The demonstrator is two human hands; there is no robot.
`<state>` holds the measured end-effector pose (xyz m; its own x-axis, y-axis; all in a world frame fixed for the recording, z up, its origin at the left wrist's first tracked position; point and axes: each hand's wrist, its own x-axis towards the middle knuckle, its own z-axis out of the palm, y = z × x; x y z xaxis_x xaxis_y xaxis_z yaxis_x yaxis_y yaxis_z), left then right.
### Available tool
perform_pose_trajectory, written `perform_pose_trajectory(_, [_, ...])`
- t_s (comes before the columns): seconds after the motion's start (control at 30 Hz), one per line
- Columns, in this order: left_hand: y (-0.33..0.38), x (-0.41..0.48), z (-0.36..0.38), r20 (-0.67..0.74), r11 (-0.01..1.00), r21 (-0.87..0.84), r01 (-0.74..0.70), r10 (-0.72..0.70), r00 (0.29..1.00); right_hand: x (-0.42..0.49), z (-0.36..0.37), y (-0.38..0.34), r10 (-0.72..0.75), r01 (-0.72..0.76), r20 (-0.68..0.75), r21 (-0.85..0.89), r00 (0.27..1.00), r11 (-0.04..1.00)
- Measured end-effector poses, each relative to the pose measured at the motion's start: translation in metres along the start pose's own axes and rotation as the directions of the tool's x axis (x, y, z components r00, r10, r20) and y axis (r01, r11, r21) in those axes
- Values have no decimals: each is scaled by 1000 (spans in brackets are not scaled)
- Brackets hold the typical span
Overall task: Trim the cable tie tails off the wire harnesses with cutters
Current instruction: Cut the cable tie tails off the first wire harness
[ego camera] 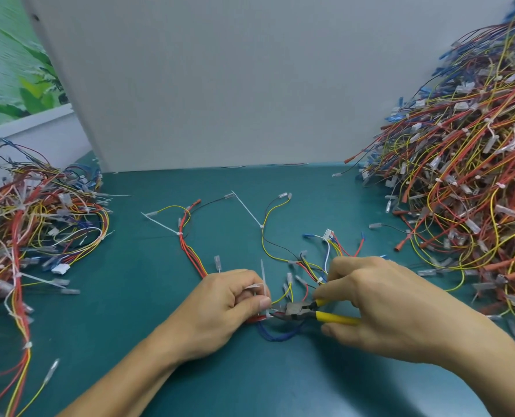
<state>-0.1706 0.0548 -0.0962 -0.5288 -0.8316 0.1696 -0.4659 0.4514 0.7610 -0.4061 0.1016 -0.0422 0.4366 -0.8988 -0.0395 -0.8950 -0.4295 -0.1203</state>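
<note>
The left hand [229,305] pinches the wire harness [193,257] at a tie, its white tail [262,275] sticking up. The right hand [379,302] curls its fingers [329,329] round the yellow cutters [298,310], nose at the tie. I think a snip comes next: squeeze close to the knot. Green tabletop [160,341], wire piles [460,176] on both sides, white board [220,85] behind

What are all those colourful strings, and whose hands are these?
There is one picture, taken by a camera worn on a person's head, looking down at their own hands. The strings are wires tied into bundles called harnesses. One harness lies spread on the green table. The left hand pinches it at a white cable tie, whose tail sticks up. The right hand grips yellow-handled cutters, their tip at that tie. More harnesses sit in a left pile and a bigger right pile. A white board stands behind.
</note>
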Motion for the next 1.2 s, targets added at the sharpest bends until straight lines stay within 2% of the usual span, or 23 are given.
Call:
perform_pose_trajectory(0.2, [1, 0, 0, -1, 1000, 15, 6, -6, 1000, 0, 0, -1, 4, -4, 1, 10, 1000, 1000])
perform_pose_trajectory(1.2, [-1, -1, 1, -8, 1000, -13, -3, 3, 1000, 5, 2, -13, -69, 80, 59, -200, 996, 977])
